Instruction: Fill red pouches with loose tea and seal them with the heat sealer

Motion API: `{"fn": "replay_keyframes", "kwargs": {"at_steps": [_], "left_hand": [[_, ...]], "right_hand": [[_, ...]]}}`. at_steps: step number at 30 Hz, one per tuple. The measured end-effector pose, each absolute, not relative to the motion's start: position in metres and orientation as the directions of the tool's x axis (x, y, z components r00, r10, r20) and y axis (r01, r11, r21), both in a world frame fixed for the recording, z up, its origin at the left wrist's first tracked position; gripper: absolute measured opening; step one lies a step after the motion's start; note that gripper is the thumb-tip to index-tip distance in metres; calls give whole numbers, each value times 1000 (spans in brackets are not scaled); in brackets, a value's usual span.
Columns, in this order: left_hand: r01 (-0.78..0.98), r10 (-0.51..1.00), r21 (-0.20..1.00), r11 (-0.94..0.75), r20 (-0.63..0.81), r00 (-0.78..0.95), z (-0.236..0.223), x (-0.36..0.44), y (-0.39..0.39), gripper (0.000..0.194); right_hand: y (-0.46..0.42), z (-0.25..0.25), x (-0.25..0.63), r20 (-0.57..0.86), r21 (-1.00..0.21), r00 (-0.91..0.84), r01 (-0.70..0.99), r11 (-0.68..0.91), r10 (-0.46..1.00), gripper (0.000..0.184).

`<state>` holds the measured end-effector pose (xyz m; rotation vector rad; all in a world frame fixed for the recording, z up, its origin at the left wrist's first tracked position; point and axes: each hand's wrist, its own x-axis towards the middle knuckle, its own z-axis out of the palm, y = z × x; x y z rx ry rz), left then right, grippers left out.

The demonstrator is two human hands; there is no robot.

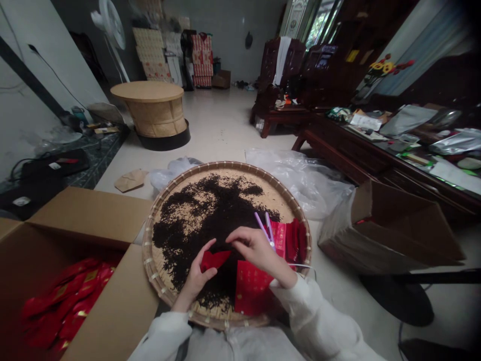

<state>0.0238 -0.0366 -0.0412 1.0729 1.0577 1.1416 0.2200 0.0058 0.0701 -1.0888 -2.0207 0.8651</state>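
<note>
My left hand (197,277) grips a small red sachet (215,260) above a heap of loose black tea leaves (195,228). The leaves lie on a large round woven bamboo tray (149,253). My right hand (253,249) sits just beside the sachet, its fingers holding a slim lilac clip-shaped tool (265,230). Flat red packets with gold marks (252,287) lie under that wrist, and more (295,240) rest on the tray's right side. The sleeves of a white top cover both forearms.
An open cardboard box (84,215) at the left holds red packets (63,306). Another cardboard box (387,235) lies on its side at the right. Clear plastic sheeting (296,183) sits behind the tray. A dark wooden table (349,150) carries papers and foil bags.
</note>
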Motion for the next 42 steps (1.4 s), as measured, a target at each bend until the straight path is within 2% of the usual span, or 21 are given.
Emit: {"fn": "replay_keyframes", "kwargs": {"at_steps": [3,6,9,12,16,20,23,26,29,32,35,38,42], "left_hand": [[-121,976,970,209,-200,86,-42,24,-40,65],[-139,952,943,304,-294,88,-40,26,-44,57],[-247,922,895,371,-324,211,-33,30,-49,59],[-281,870,863,421,-296,394,-26,37,-52,55],[-144,819,894,424,-310,484,-19,45,-53,41],[-32,772,899,437,-356,526,-17,50,-51,26],[30,735,882,470,-410,540,-17,51,-51,18],[50,725,864,501,-451,520,-18,51,-50,17],[64,757,880,471,-441,482,-19,51,-49,15],[29,797,888,459,-426,428,-21,51,-50,18],[-36,817,881,472,-422,392,-25,52,-49,29],[-114,916,926,359,-325,235,-29,51,-47,39],[-113,980,976,185,-191,-49,-36,49,-45,40]], "right_hand": [[7,70,226,331,-707,-390,501,499,859,14],[1,67,223,260,-680,-576,461,571,775,25],[-4,56,216,168,-724,-660,422,546,733,20],[-1,44,213,177,-769,-586,419,483,791,28],[6,39,216,217,-756,-475,471,454,853,35],[10,41,219,184,-722,-541,493,487,821,26],[10,35,216,163,-809,-542,406,426,824,26],[9,28,211,140,-893,-508,306,330,850,29],[9,28,212,139,-923,-478,255,288,867,27],[12,40,223,146,-894,-536,288,343,831,17],[15,53,234,87,-831,-636,378,408,767,20],[14,55,235,51,-800,-662,421,428,747,32],[11,44,227,80,-813,-575,436,387,815,39]]}}
